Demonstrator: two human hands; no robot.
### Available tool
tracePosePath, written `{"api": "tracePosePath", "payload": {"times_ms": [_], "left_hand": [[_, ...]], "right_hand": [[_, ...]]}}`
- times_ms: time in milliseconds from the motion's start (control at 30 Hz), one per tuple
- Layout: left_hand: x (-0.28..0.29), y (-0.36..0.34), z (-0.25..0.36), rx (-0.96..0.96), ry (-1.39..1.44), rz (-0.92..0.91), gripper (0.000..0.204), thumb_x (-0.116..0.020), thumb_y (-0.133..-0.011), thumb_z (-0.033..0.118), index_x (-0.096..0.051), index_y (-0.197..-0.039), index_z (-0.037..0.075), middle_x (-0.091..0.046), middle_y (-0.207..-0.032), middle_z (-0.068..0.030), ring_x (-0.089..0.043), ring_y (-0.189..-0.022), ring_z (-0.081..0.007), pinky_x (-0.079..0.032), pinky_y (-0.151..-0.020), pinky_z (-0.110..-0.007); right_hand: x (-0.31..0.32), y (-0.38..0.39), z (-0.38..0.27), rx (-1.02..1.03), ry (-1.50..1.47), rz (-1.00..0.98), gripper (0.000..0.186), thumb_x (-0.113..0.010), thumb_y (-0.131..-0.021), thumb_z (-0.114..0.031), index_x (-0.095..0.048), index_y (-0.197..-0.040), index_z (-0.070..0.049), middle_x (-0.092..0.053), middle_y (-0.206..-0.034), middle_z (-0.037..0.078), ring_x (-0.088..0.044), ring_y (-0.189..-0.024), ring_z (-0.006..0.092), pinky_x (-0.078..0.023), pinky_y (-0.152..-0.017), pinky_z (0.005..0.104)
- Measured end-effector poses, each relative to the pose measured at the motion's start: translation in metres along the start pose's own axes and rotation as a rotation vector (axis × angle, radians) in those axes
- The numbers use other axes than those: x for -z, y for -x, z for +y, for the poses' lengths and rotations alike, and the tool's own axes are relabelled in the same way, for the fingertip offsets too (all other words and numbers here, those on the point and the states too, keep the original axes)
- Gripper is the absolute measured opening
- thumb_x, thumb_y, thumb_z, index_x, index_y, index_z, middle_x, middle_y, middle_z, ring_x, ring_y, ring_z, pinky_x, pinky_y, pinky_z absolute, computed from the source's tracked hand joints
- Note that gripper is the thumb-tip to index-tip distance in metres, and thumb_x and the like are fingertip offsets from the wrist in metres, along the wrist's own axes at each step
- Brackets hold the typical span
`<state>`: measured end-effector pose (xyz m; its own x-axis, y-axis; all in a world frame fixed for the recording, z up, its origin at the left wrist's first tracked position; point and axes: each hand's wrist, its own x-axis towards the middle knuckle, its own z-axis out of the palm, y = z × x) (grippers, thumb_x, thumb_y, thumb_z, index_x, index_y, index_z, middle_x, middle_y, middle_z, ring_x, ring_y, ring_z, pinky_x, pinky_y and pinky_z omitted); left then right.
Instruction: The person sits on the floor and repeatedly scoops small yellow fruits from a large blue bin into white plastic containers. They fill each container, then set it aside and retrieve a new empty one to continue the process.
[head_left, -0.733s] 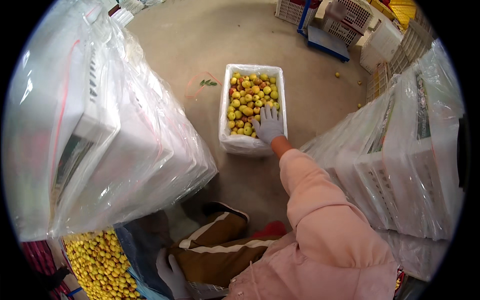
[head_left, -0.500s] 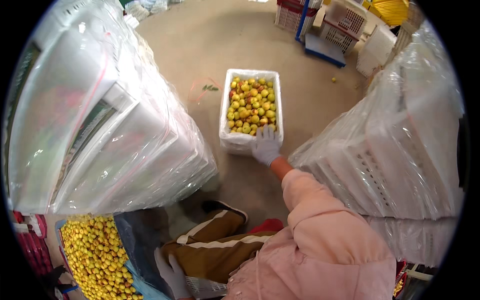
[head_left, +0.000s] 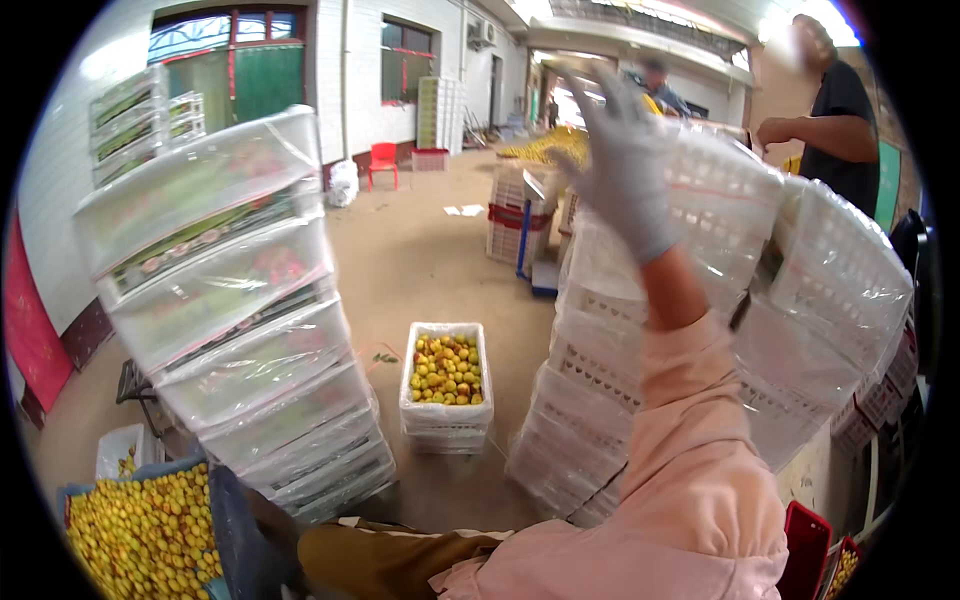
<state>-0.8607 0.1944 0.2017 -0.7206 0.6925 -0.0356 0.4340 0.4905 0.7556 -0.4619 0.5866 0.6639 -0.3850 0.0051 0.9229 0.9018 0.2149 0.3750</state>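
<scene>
My right hand (head_left: 625,165), in a pale grey glove, is raised high with its fingers spread, slightly blurred, and holds nothing. It is in front of the tall stack of plastic-wrapped white crates (head_left: 590,345) on the right; whether it touches them I cannot tell. On the floor ahead stands a white crate (head_left: 446,414) lined with clear plastic, atop what looks like another crate. It is filled with small round yellow-green fruit (head_left: 447,370), some with reddish patches. My left hand is out of view.
On the left leans another stack of wrapped crates (head_left: 270,345). Below it, a big blue-lined container holds loose yellow fruit (head_left: 145,530). Farther back are red-and-white crates (head_left: 515,235), a blue-posted scale (head_left: 544,278) and a red chair (head_left: 383,163). A person (head_left: 840,120) stands behind the right stack.
My right hand has lifted off the fruit crate and swung up and to the right, opening in the air. The view has tilted up, and my left hand has left it.
</scene>
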Motion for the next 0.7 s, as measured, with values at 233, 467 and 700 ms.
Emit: {"api": "tracePosePath", "payload": {"times_ms": [233, 467, 700], "left_hand": [[0.004, -0.025, 0.000, -0.215, 0.220, 0.039, 0.053, -0.060, -0.103, 0.026, -0.049, -0.148, 0.000, -0.062, -0.136, -0.0264, -0.061, -0.125, -0.0396, -0.047, -0.106, -0.042], [0.001, -0.024, 0.020, -0.249, 0.274, 0.009, 0.050, -0.063, -0.099, 0.014, -0.054, -0.142, -0.009, -0.065, -0.133, -0.0284, -0.064, -0.123, -0.0358, -0.049, -0.104, -0.040], [-0.004, -0.038, -0.020, -0.184, 0.485, 0.095, 0.041, -0.060, -0.102, 0.015, -0.059, -0.137, -0.007, -0.070, -0.122, -0.0196, -0.067, -0.108, -0.0239, -0.052, -0.095, -0.035]], "right_hand": [[0.028, -0.048, 0.130, -0.073, 0.264, -0.990, 0.060, -0.084, -0.061, -0.040, -0.073, -0.109, -0.005, -0.074, -0.094, 0.020, -0.073, -0.094, 0.0381, -0.057, -0.086, 0.0434], [0.061, -0.024, 0.092, -0.042, 0.211, -0.645, 0.035, -0.081, -0.072, -0.031, -0.075, -0.099, -0.009, -0.075, -0.095, 0.018, -0.073, -0.093, 0.0390, -0.057, -0.080, 0.0480], [0.112, -0.088, 0.052, 0.066, -0.060, -0.329, 0.034, -0.080, -0.081, -0.041, -0.076, -0.095, -0.010, -0.074, -0.086, 0.016, -0.072, -0.084, 0.0381, -0.056, -0.077, 0.0482]]}}
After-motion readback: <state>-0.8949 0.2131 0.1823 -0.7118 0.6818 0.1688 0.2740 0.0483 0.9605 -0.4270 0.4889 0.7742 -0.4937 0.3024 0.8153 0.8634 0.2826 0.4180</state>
